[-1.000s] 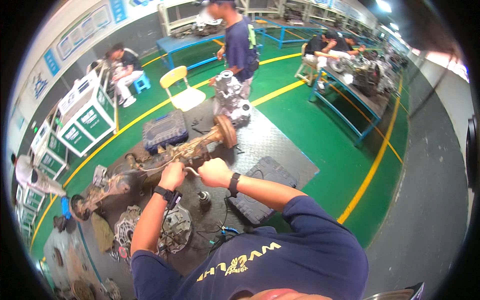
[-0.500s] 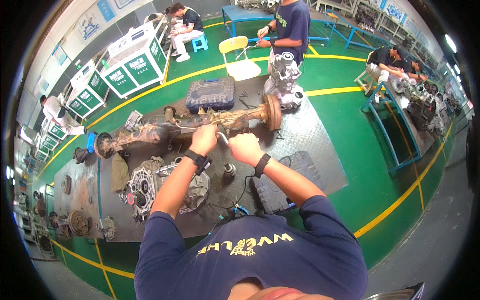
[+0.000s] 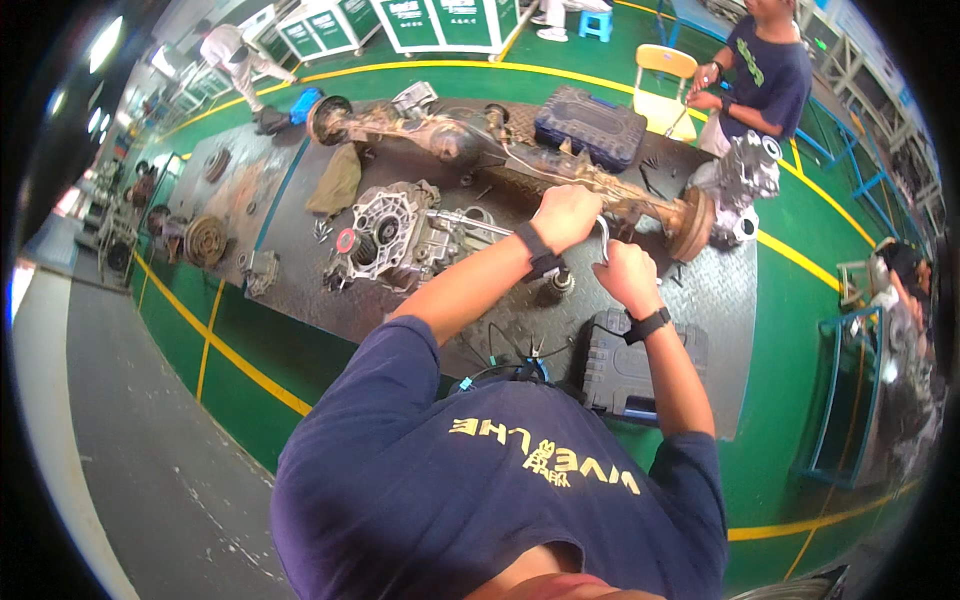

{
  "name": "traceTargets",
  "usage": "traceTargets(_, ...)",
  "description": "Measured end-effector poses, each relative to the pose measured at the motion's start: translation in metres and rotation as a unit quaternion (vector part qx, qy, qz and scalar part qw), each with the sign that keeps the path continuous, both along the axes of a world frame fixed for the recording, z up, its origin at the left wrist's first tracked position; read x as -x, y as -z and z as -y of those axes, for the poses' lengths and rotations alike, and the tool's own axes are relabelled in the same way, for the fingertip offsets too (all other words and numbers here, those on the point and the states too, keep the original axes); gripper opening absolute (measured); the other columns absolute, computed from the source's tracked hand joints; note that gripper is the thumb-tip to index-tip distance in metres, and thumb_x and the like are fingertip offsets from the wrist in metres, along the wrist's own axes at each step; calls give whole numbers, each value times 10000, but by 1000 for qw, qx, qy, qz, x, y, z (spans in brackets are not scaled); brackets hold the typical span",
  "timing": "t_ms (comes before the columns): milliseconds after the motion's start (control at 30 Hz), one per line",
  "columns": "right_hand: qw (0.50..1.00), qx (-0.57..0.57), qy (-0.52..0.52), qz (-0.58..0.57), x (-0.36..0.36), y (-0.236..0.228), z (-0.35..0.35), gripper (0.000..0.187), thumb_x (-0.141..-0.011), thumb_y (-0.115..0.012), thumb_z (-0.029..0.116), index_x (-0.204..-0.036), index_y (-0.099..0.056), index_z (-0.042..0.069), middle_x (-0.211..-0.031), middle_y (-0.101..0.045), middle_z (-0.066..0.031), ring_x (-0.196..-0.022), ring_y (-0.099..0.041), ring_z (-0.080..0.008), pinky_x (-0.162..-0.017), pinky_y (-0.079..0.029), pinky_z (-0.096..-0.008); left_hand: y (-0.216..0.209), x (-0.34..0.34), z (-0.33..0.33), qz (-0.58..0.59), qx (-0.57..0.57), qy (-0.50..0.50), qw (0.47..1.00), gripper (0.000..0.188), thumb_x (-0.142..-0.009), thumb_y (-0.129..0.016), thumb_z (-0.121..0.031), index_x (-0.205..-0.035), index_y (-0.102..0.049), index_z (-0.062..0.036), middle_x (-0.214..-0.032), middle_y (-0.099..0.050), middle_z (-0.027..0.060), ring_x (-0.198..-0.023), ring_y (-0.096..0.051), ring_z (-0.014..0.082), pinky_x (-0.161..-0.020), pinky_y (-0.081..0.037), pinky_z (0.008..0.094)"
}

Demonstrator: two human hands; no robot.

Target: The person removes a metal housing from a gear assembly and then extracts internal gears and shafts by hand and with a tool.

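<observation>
A bent silver metal bar [image 3: 604, 238] shows between my two hands, in front of the long rusty axle housing [image 3: 455, 140]. My left hand [image 3: 567, 215] is closed on its upper end, close to the axle. My right hand [image 3: 628, 272] is closed around the lower end, nearer to me and a little to the right. The fingers hide both ends of the bar, so I cannot tell its exact kind. Just below my hands, a splined gear shaft [image 3: 562, 284] stands on the metal table [image 3: 480, 330]. A round brake drum [image 3: 692, 225] ends the axle on the right.
An open gearbox housing [image 3: 385, 235] lies left of my hands. A grey-black tool case [image 3: 628, 375] and pliers [image 3: 535, 352] lie near my body. Behind the axle sits a dark case [image 3: 590, 125]. A silver casing [image 3: 742, 185] stands right, beside a person [image 3: 770, 75] and a yellow chair [image 3: 665, 65].
The view has swung left and tilted, so the table and my hands appear farther right. Both hands keep hold of the bent bar near the axle.
</observation>
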State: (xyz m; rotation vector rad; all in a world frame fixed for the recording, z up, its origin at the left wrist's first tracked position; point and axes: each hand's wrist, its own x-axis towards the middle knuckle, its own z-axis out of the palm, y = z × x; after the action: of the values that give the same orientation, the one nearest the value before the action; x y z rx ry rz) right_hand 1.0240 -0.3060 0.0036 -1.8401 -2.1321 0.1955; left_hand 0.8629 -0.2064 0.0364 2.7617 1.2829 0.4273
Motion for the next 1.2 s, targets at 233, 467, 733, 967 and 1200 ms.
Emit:
traceTargets(233, 999, -21, -30, 11, 17, -1, 14, 137, -779, -724, 113, -724, -636, 24, -770, -698, -232, -745, -704, -437, -679, -573, -514, 19, 55, 96, -136, 223, 111, 959, 110, -797, -678, -153, -843, -752, -86, -868, -749, 191, -840, -745, 401, -746, -592, 511)
traceTargets(467, 996, 9, -50, -67, 14, -31, 18, 377, -827, -810, 220, -1064, -578, 41, -862, -709, -225, -822, -704, -443, -697, -556, -533, 41, 40, -8, 79, 9, 8, 997, 136, -809, -684, -198, -764, -739, -82, -811, -727, 194, -761, -733, 392, -665, -574, 493)
traceTargets(733, 995, -33, -83, 48, -22, -71, 12, 243, -936, -705, 318, -904, -658, 82, -840, -710, -138, -786, -706, -377, -656, -542, -490, -37, 69, 86, 16, 59, 31, 998, 164, -854, -691, -190, -845, -715, -28, -893, -723, 195, -824, -718, 418, -697, -569, 521)
traceTargets(967, 991, 7, -132, -3, 5, -64, 13, 281, -873, -784, 264, -831, -635, 29, -802, -696, -191, -787, -685, -426, -665, -534, -521, 63, 48, 22, 49, -21, -11, 999, 100, -828, -643, -113, -845, -714, -44, -865, -705, 189, -820, -719, 396, -692, -574, 506)
traceTargets(1200, 994, -70, -49, -64, 4, -44, 21, 295, -845, -806, 243, -814, -614, 21, -800, -692, -195, -766, -680, -429, -654, -521, -521, -27, 59, 96, 53, 37, 26, 998, 100, -783, -669, -96, -866, -719, -71, -859, -710, 192, -827, -716, 400, -678, -559, 524)
